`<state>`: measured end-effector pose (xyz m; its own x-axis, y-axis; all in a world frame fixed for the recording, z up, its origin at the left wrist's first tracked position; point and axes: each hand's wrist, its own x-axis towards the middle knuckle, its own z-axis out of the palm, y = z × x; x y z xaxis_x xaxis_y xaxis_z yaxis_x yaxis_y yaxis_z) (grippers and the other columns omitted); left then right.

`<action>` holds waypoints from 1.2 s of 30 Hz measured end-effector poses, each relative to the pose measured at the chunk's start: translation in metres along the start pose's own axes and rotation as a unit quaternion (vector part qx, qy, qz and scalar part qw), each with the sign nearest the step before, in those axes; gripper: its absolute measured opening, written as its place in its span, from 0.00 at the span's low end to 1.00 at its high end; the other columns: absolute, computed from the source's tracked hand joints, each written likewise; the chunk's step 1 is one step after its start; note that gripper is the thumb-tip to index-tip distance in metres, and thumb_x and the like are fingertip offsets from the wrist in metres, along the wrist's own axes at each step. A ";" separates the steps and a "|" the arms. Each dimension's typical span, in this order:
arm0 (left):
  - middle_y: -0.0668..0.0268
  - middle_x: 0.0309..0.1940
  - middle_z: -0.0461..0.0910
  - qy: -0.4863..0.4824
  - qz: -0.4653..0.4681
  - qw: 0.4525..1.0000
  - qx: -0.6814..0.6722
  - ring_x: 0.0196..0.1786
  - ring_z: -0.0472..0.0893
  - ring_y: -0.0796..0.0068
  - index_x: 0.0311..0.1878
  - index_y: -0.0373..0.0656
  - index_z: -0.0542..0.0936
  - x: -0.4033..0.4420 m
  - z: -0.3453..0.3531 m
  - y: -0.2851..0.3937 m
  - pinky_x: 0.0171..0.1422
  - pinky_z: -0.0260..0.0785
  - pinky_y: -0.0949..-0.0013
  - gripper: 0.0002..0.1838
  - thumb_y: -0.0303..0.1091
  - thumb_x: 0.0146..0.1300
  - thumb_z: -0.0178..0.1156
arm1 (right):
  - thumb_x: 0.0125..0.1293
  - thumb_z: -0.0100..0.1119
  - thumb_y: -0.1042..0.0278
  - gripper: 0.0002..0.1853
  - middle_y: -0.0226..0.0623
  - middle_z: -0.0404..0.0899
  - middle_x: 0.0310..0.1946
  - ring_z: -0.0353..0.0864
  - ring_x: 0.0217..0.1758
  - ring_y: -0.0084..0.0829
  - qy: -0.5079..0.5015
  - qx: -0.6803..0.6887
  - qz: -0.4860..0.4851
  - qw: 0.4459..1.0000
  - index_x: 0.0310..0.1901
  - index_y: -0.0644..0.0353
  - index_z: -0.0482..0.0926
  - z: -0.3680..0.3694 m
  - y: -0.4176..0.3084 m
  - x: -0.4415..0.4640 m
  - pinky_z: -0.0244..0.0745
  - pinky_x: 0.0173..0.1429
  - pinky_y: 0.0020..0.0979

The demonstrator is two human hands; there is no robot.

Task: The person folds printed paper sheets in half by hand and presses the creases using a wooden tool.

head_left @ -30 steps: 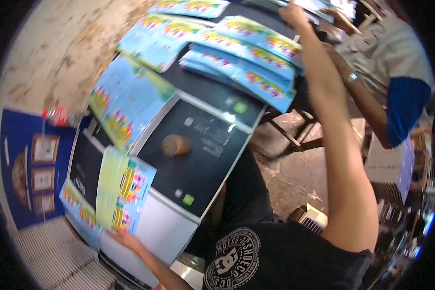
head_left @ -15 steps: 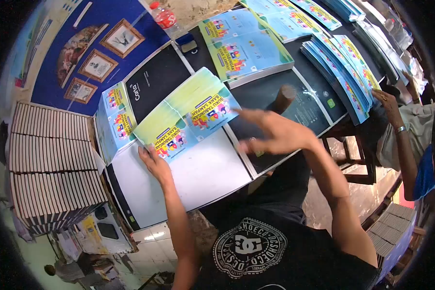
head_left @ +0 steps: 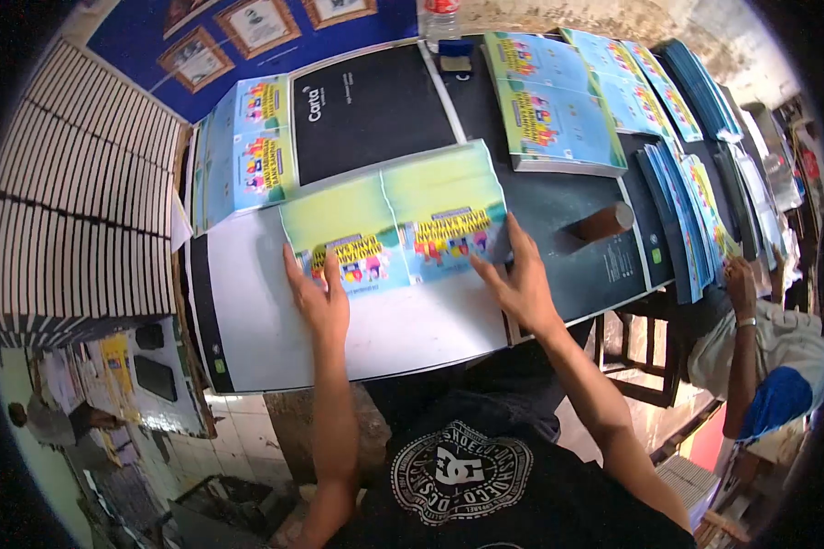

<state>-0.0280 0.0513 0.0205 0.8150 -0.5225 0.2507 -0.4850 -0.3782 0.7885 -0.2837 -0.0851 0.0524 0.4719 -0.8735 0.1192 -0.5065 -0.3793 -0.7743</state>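
Both my hands grip a printed cover sheet [head_left: 389,206], green and blue with two yellow-titled panels, above the white board [head_left: 366,339]. My left hand [head_left: 320,297] holds its left lower edge, thumb and fingers around the border. My right hand [head_left: 522,284] is closed on the right lower corner. Beneath the sheet's upper edge lies the black Carta board [head_left: 366,114]. A stack of similar covers [head_left: 247,151] sits to the left, and a thicker stack [head_left: 558,110] stands beyond the sheet to the right.
A brown cylinder [head_left: 604,222] rests on the dark board at right. Fanned covers [head_left: 682,220] lie near a co-worker's hand [head_left: 740,279]. Tall book stacks [head_left: 73,201] stand at left. A bottle [head_left: 442,23] and a blue-topped pad [head_left: 455,57] are at the back edge.
My right hand has come back from the fanned covers at the right and taken hold of the sheet. The sheet is now nearly level across the board. The view has swung left.
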 end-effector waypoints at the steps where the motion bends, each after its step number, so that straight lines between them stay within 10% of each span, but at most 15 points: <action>1: 0.41 0.69 0.68 -0.009 -0.011 1.000 -0.003 0.70 0.71 0.47 0.76 0.33 0.58 -0.011 -0.015 0.005 0.74 0.63 0.56 0.36 0.39 0.73 0.61 | 0.62 0.72 0.56 0.48 0.69 0.68 0.65 0.67 0.71 0.59 -0.029 0.003 0.009 1.000 0.71 0.82 0.57 -0.009 -0.005 -0.016 0.61 0.76 0.48; 10: 0.47 0.70 0.66 -0.012 -0.034 0.996 -0.085 0.71 0.68 0.59 0.77 0.34 0.55 -0.058 -0.050 0.002 0.76 0.57 0.60 0.34 0.33 0.75 0.58 | 0.58 0.77 0.59 0.56 0.67 0.61 0.71 0.61 0.75 0.58 0.027 -0.027 -0.033 0.999 0.76 0.75 0.48 -0.023 0.001 -0.013 0.58 0.78 0.49; 14: 0.49 0.73 0.61 0.098 -0.034 0.993 -0.061 0.77 0.61 0.59 0.77 0.32 0.53 -0.102 -0.066 0.010 0.80 0.49 0.58 0.33 0.34 0.76 0.53 | 0.63 0.68 0.42 0.50 0.63 0.61 0.73 0.59 0.77 0.56 -0.015 -0.185 -0.236 0.954 0.74 0.73 0.59 -0.030 -0.049 0.040 0.55 0.80 0.47; 20: 0.53 0.73 0.61 0.043 -0.109 0.990 -0.073 0.77 0.59 0.58 0.76 0.31 0.54 -0.180 -0.091 0.036 0.81 0.49 0.55 0.32 0.35 0.76 0.51 | 0.63 0.65 0.38 0.39 0.51 0.79 0.56 0.76 0.65 0.48 -0.369 -0.222 -0.181 0.884 0.60 0.69 0.74 0.038 -0.087 0.075 0.70 0.67 0.48; 22: 0.54 0.73 0.61 0.032 -0.164 0.972 -0.166 0.77 0.59 0.57 0.77 0.33 0.54 -0.196 -0.096 0.028 0.81 0.50 0.55 0.33 0.37 0.76 0.52 | 0.61 0.66 0.40 0.35 0.46 0.81 0.47 0.80 0.56 0.44 -0.260 -0.213 -0.273 0.901 0.54 0.66 0.75 0.062 -0.077 0.044 0.74 0.59 0.46; 26: 0.58 0.75 0.59 -0.155 -0.452 0.648 -0.593 0.76 0.60 0.55 0.77 0.47 0.58 -0.232 -0.113 -0.031 0.80 0.53 0.42 0.34 0.54 0.77 0.51 | 0.59 0.70 0.43 0.34 0.44 0.78 0.47 0.80 0.52 0.42 -0.236 -0.169 -0.264 0.920 0.54 0.65 0.75 0.057 -0.084 -0.013 0.76 0.54 0.43; 29: 0.60 0.75 0.59 -0.232 -0.493 0.536 -0.645 0.76 0.60 0.55 0.76 0.52 0.60 -0.221 -0.098 -0.023 0.79 0.53 0.37 0.33 0.59 0.77 0.49 | 0.58 0.71 0.42 0.37 0.42 0.77 0.47 0.79 0.52 0.40 -0.241 -0.157 -0.251 0.924 0.56 0.67 0.74 0.054 -0.090 -0.055 0.78 0.51 0.42; 33: 0.60 0.69 0.66 -0.181 -0.583 0.636 -0.473 0.70 0.69 0.60 0.74 0.47 0.62 -0.207 -0.094 0.015 0.73 0.64 0.45 0.30 0.56 0.79 0.48 | 0.57 0.73 0.45 0.39 0.46 0.74 0.48 0.78 0.51 0.42 -0.247 -0.102 -0.207 0.941 0.60 0.68 0.72 0.050 -0.086 -0.091 0.78 0.51 0.42; 36: 0.59 0.59 0.74 -0.191 -0.441 0.801 -0.356 0.59 0.76 0.67 0.68 0.40 0.66 -0.207 -0.111 0.041 0.60 0.72 0.61 0.25 0.48 0.80 0.50 | 0.56 0.75 0.50 0.41 0.50 0.72 0.48 0.77 0.50 0.45 -0.286 0.051 -0.117 0.950 0.64 0.69 0.69 0.035 -0.080 -0.091 0.77 0.52 0.42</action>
<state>-0.1812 0.2286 0.0628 0.5186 -0.5387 -0.6640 0.6421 -0.2674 0.7185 -0.2604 0.0353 0.0820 0.8928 -0.4486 -0.0396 -0.2806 -0.4854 -0.8281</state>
